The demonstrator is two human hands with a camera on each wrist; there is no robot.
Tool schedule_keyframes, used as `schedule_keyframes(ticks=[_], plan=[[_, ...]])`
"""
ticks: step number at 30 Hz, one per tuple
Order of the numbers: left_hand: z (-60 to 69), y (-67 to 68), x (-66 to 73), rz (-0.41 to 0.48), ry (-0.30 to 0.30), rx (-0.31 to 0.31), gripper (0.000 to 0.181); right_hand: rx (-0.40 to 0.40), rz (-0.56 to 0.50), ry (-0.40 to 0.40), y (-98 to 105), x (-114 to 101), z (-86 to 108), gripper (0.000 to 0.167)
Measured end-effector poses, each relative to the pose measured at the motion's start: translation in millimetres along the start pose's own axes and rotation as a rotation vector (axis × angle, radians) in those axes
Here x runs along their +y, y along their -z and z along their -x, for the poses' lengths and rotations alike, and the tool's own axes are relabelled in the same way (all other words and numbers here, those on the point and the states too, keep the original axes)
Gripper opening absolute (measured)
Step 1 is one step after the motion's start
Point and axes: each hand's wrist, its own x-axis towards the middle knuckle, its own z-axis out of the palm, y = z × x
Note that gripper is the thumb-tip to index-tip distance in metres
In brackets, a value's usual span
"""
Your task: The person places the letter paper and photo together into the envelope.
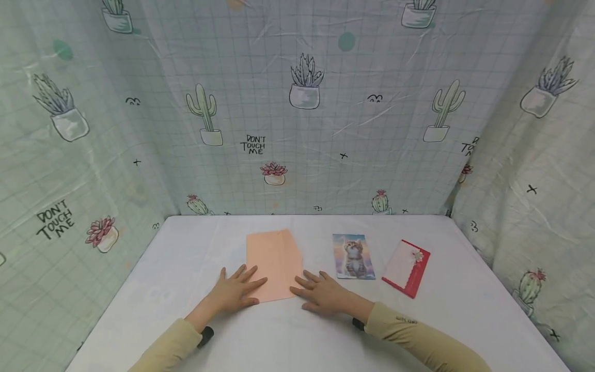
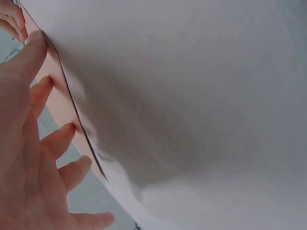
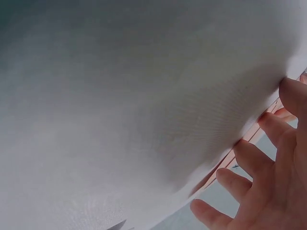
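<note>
Both my left hand (image 1: 236, 290) and right hand (image 1: 324, 294) are splayed, probably steadying this flat peach paper envelope (image 1: 271, 263); next likely needs pinching.

On the white table (image 1: 186, 253) in front of me lie a peach paper (image 1: 274, 253) left of the middle, a kitten card (image 1: 354, 257) to its right and, farther right, a slanted red card (image 1: 404, 268), none touching another.
</note>
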Motion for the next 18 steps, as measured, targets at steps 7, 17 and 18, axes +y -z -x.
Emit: schedule_keyframes(ticks=[7, 17, 18], plan=[[2.0, 0.3, -2.6, -0.014, 0.012, 0.0, 0.049, -0.029, -0.017, -0.004, 1.2, -0.3, 1.1, 0.051], [0.5, -1.1, -3.9, -0.025, 0.014, 0.007, 0.05, -0.036, -0.012, 0.005, 6.6, 1.6, 1.5, 0.051], [0.6, -1.3, -3.9, -0.023, 0.011, 0.007, 0.05, -0.031, 0.0, 0.006, 6.3, 2.2, 1.7, 0.051]])
